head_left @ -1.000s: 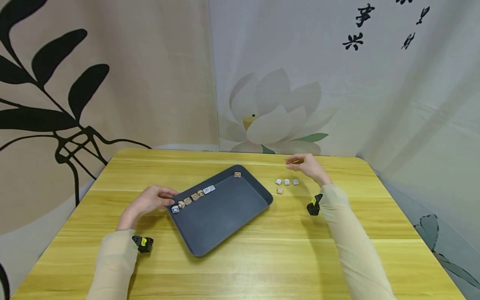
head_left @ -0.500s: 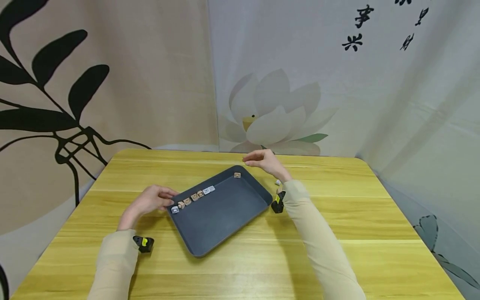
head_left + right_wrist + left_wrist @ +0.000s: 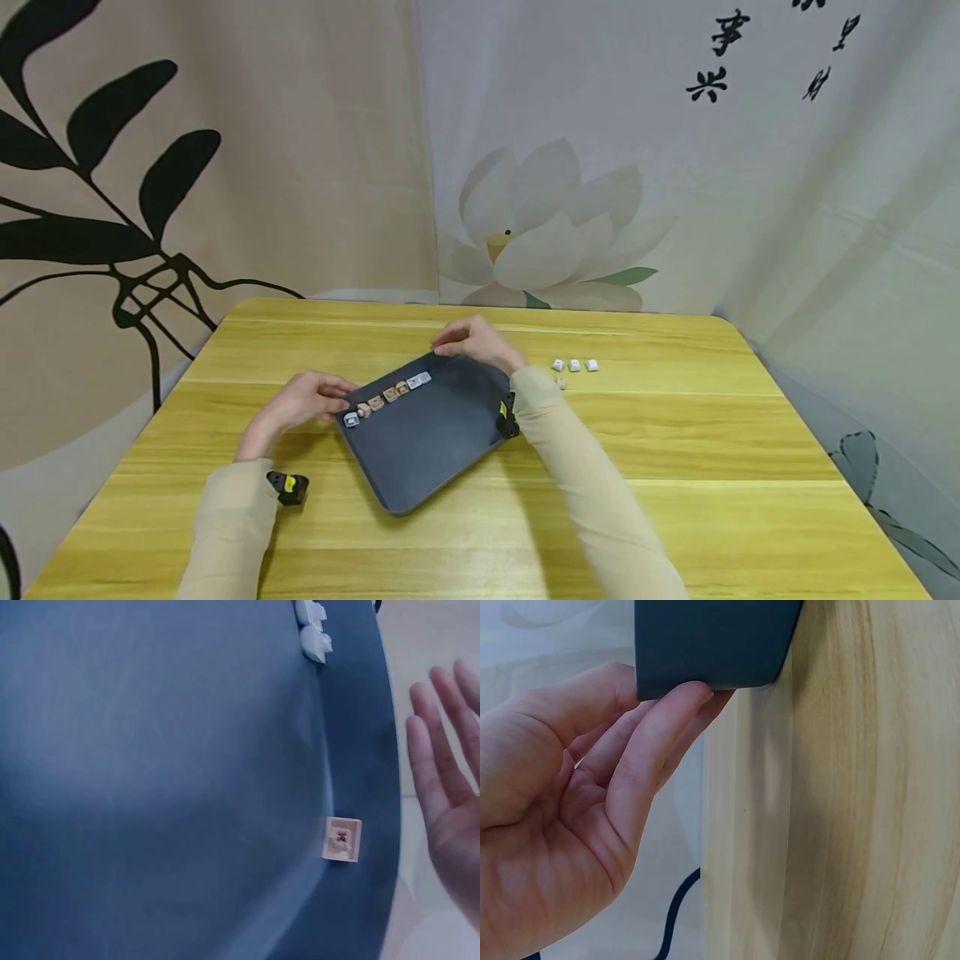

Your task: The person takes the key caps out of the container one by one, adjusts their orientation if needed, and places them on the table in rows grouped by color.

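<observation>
A dark grey tray (image 3: 427, 450) lies at a slant on the table. My left hand (image 3: 303, 400) pinches its left corner; the left wrist view shows thumb and fingers on either side of the tray wall. Along the far inner edge runs a row of small keycaps (image 3: 390, 394), some tan, some white. My right hand (image 3: 476, 343) hovers at the far rim, right of that row. Its visible fingers are fairly straight in the right wrist view, but the thumb is out of frame, so anything at the fingertips is hidden. Below them a pink-tan keycap (image 3: 342, 839) lies stem up in the tray.
Right of the tray, three white keycaps (image 3: 574, 365) stand in a line on the wooden table (image 3: 712, 433). One more keycap (image 3: 561, 383), partly covered by my right sleeve, sits in front of them. A printed curtain (image 3: 360, 167) hangs behind the table.
My right hand has travelled left from above the loose keycaps to the tray's far rim, and now covers the tray's far right corner. The left hand and tray have stayed put.
</observation>
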